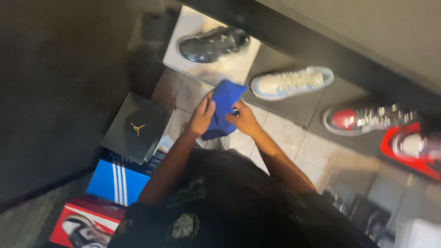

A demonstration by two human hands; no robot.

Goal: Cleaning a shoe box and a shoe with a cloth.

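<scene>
A blue cloth [224,106] hangs between both my hands in the middle of the view. My left hand [202,117] grips its left side, and my right hand [242,118] holds its right edge. Just beyond the cloth, a black sneaker [213,44] sits on a white box lid [239,66]. To its right, a white and light blue sneaker [291,82] lies on the tiled floor. The picture is blurred.
A black shoebox [138,126], a blue striped shoebox [117,183] and a red and white shoebox [85,225] sit at the left. A red, white and silver sneaker [363,119] and a red box holding a shoe [413,147] are at the right. A dark wall base runs along the top.
</scene>
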